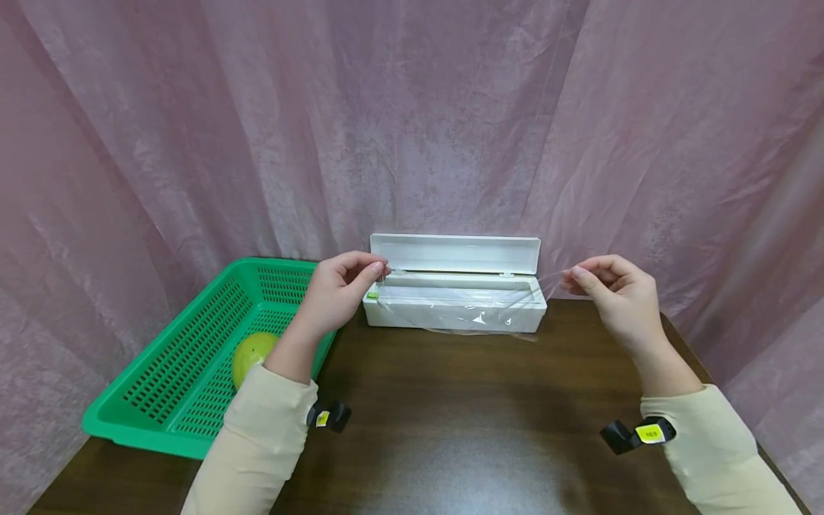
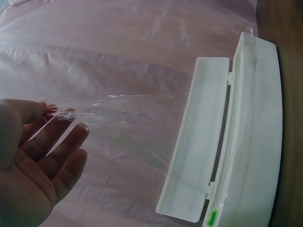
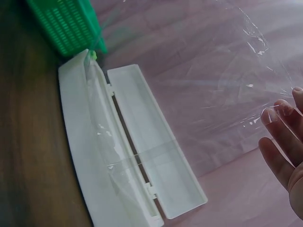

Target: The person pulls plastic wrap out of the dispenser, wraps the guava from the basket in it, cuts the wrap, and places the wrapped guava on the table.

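Observation:
Clear plastic wrap (image 1: 479,315) spans between the two hands, hanging in front of and over a long white wrap dispenser box (image 1: 375,313). The dispenser's lid (image 1: 457,253) stands tipped back. My left hand (image 1: 335,292) pinches one corner of the film between thumb and fingers, near the box's left end. In the left wrist view the film (image 2: 80,114) bunches at those fingertips. Beyond the box's right end, my right hand (image 1: 621,297) pinches the other corner. The right wrist view shows film (image 3: 255,120) against the fingertips, with the thumb out of sight.
A green plastic basket (image 1: 193,336) stands on the left of the dark wooden table (image 1: 476,429). Inside it lies a round yellow-green fruit (image 1: 252,353), partly hidden by the left forearm. A pink curtain (image 1: 450,129) hangs close behind the box.

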Action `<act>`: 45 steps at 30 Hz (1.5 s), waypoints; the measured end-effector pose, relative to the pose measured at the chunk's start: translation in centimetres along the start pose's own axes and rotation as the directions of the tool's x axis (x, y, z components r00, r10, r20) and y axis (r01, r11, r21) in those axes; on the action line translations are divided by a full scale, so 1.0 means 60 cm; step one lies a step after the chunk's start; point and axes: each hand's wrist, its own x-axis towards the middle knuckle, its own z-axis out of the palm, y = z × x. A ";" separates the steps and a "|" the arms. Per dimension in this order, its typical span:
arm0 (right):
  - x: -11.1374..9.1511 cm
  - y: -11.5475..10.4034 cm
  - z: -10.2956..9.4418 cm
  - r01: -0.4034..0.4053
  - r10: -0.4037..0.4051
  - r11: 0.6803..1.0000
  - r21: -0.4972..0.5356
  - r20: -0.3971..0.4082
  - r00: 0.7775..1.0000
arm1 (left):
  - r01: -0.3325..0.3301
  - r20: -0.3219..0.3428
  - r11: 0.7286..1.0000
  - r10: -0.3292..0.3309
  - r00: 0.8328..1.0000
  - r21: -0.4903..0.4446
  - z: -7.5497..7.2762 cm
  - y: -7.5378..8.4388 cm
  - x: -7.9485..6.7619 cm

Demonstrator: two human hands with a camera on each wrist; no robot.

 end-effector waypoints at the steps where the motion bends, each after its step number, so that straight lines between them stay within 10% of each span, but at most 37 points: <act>1: -0.002 0.002 0.000 -0.004 0.004 1.000 0.004 0.000 1.000 | 0.004 0.000 1.000 -0.004 1.000 0.001 0.001 -0.002 -0.001; 45: -0.070 0.072 -0.012 -0.133 0.135 0.988 -0.073 0.016 0.991 | 0.038 -0.057 0.966 -0.025 0.998 0.256 0.099 -0.076 -0.066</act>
